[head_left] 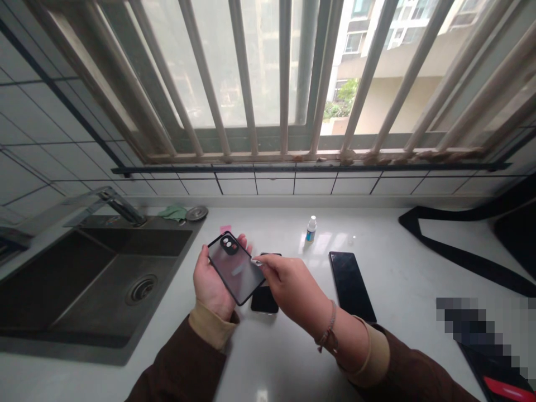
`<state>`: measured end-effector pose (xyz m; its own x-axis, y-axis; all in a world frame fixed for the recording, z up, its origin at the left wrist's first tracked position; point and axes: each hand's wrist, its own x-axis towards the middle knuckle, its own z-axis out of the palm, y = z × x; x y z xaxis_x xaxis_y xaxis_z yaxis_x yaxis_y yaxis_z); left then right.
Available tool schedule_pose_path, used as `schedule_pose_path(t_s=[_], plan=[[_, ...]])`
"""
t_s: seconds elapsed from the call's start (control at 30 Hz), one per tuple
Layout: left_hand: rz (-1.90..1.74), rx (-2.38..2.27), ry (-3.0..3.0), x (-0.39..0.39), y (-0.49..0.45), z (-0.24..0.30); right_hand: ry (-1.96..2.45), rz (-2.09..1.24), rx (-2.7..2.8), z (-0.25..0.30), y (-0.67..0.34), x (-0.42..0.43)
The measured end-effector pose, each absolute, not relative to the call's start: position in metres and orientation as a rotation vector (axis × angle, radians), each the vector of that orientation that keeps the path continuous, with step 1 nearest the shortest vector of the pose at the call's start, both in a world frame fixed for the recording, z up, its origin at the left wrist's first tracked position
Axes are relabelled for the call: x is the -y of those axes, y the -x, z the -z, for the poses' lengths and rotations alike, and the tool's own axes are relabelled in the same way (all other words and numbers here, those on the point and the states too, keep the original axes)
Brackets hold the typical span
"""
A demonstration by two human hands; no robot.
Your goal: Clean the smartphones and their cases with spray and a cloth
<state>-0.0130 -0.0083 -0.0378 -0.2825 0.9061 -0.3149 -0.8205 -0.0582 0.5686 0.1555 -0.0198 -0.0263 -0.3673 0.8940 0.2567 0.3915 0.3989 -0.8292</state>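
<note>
My left hand [215, 285] holds a phone case [238, 273], with the fingers under it and the thumb along its left edge. The case has a frosted, see-through back, a black frame and round camera holes at the top. My right hand [288, 282] pinches a small white wad [257, 262], perhaps a wipe, at the case's right edge. Beneath the case and right hand, a dark phone [265, 300] lies partly covered on the counter. A second black phone [352, 285] lies right of my right hand. Behind them stands a small white bottle [310, 229] with a blue label.
At left is a grey sink [167, 265] with a chrome faucet [121, 206]. A green cloth [173, 212] and a metal strainer [196, 213] sit by its back corner. A pink slip [225, 229] lies behind the case. A black strap [444, 251] curves across the counter [301, 346] at right.
</note>
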Motion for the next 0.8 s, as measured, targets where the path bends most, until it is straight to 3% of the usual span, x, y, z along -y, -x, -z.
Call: schedule_pose_path(t_s=[0.13, 0.43, 0.63, 0.8], plan=[[-1.637, -0.673, -0.224, 0.016, 0.007, 0.032, 1.056, -0.996, 1.817, 0.033, -0.155, 0.014], [-1.963, -0.724, -0.272, 0.012, 0.005, 0.041, 1.205, -1.256, 1.586, 0.051, -0.146, 0.013], [-2.187, -0.753, -0.723, 0.016, -0.003, 0.044, 1.078, -1.696, 1.174, 0.059, -0.136, 0.016], [-2.231, -0.813, -0.921, 0.016, -0.002, 0.047, 1.059, -1.786, 1.096, 0.052, -0.133, 0.022]])
